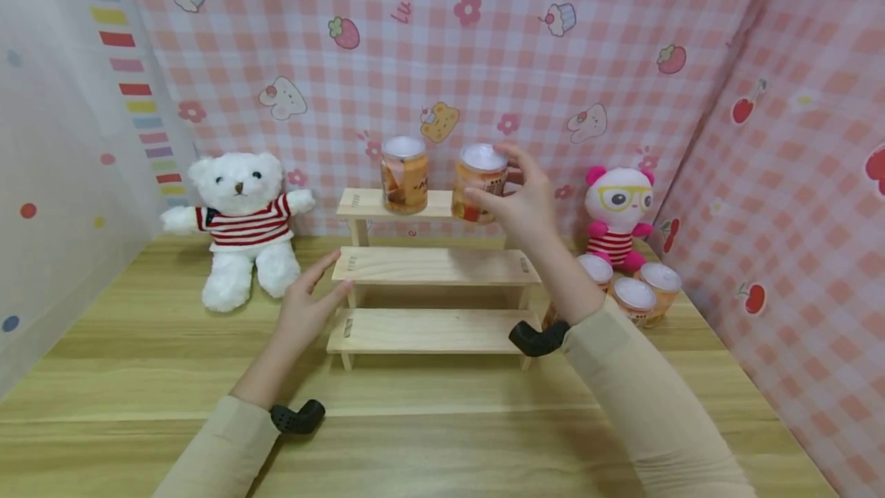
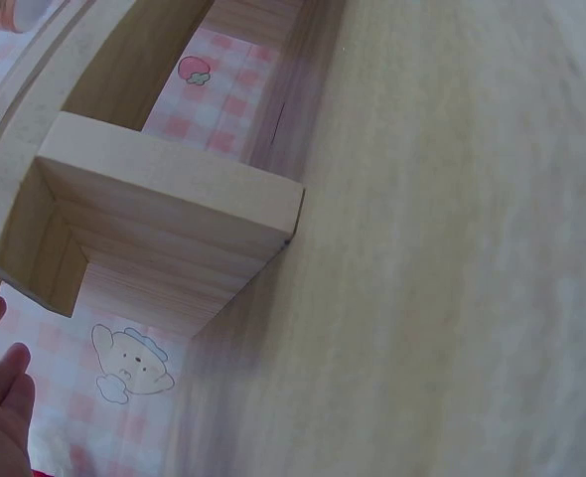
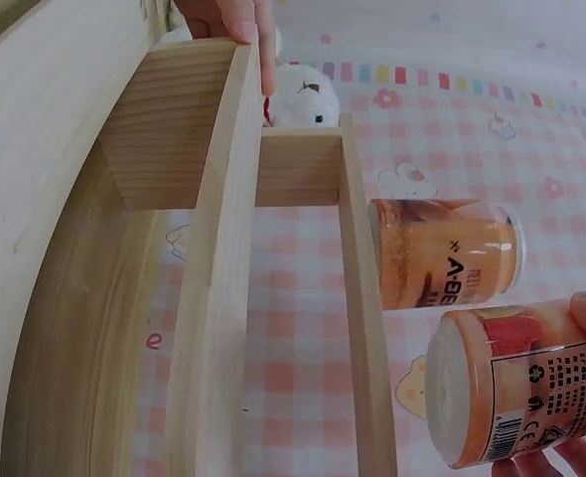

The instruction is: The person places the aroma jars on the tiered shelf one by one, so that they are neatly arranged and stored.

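My right hand (image 1: 525,198) grips an orange can with a clear lid (image 1: 478,183) between thumb and fingers, close over the top step of a wooden three-step shelf (image 1: 435,263). In the right wrist view that can (image 3: 521,383) hangs apart from the step, its base showing. A second orange can (image 1: 405,175) stands upright on the top step, to the left. My left hand (image 1: 304,306) touches the left end of the middle step with fairly straight fingers. The left wrist view catches only some fingers (image 2: 5,397) beside the shelf's end.
Several more orange cans (image 1: 634,297) stand on the table at the right, partly behind my right forearm. Behind them sits a pink panda toy (image 1: 618,210). A white teddy bear (image 1: 242,229) sits left of the shelf. Checked cloth (image 1: 470,60) hangs behind.
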Demonstrator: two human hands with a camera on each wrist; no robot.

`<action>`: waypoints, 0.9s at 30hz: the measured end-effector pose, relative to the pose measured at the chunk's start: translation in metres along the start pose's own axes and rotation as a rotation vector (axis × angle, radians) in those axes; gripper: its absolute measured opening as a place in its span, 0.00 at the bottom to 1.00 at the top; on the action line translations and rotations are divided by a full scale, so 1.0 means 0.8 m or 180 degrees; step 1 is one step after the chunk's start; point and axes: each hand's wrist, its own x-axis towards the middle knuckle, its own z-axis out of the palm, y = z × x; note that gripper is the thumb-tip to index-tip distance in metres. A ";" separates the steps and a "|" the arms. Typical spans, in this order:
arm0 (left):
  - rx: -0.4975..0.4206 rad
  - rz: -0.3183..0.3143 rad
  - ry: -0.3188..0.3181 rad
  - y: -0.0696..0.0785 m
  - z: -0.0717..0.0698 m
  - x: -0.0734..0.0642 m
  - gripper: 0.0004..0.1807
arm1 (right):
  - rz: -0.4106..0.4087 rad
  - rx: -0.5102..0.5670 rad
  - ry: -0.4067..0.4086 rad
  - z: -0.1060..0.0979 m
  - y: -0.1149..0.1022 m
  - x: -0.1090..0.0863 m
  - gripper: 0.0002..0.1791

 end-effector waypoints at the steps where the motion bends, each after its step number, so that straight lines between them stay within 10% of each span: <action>1: 0.0000 0.0001 0.0002 0.000 0.000 0.000 0.29 | 0.0030 -0.0019 0.0016 0.002 0.001 0.002 0.37; 27: -0.0004 0.0010 0.0011 -0.001 0.000 0.000 0.30 | 0.0370 0.0008 0.0044 0.034 0.022 0.035 0.37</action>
